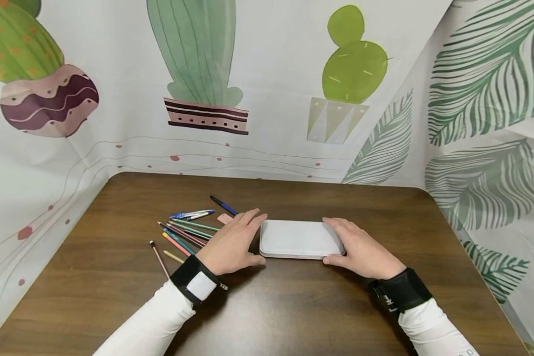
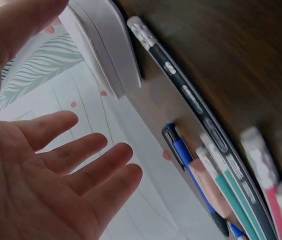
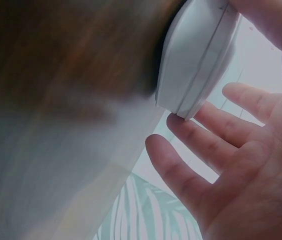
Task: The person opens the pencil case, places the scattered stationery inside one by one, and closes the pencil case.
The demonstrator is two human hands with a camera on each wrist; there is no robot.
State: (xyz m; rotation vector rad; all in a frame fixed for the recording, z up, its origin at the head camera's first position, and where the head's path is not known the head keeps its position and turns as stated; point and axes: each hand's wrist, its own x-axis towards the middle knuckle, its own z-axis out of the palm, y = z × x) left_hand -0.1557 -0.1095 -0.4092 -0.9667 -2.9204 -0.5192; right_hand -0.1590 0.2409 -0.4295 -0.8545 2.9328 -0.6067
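A closed white pencil case [image 1: 302,239] with rounded corners lies flat on the brown table. My right hand [image 1: 366,249] holds its right end, thumb along the near edge and fingertips at the far edge. The right wrist view shows those fingers against the end of the case [image 3: 196,60]. Beside the left end, my left hand [image 1: 231,243] has its fingers spread and relaxed. In the left wrist view nothing lies in that palm [image 2: 46,165], and the case [image 2: 98,45] is just beyond the thumb. Whether the left fingertips touch it, I cannot tell.
Several pencils [image 1: 184,232] lie left of the case, partly hidden by my left hand. Blue-and-white pens [image 1: 192,214], a dark blue pen [image 1: 224,204] and a pink eraser [image 1: 224,218] are behind them. One pencil [image 1: 159,258] lies apart. A printed curtain [image 1: 280,99] hangs behind the table [image 1: 382,202].
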